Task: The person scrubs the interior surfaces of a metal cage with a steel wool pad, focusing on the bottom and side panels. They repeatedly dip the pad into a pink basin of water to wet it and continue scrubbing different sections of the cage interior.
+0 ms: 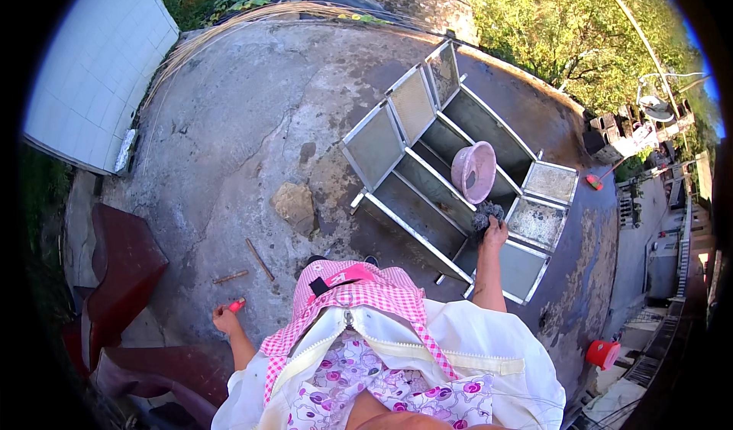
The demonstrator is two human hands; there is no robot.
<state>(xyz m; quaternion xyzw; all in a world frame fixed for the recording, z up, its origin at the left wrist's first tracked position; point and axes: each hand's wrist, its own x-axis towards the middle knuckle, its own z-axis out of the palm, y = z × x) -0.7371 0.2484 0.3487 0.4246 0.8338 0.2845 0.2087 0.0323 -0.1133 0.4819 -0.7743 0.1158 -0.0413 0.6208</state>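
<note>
A metal-framed cabinet lies on the concrete ground in front of me, its compartments facing up and its panelled doors swung open on both sides. My right hand reaches over its near right part and grips a dark grey scouring pad, perhaps steel wool. Just beyond the pad, a pink plastic basin rests tilted on the cabinet's dividers, with something dark inside it. Low on my left, apart from the cabinet, my left hand holds a small red object whose kind is unclear.
A large stone and two short sticks lie left of the cabinet. Dark red bent sheets stand at the lower left. A red bucket and a red-headed broom are rightward. Long thin poles edge the far side.
</note>
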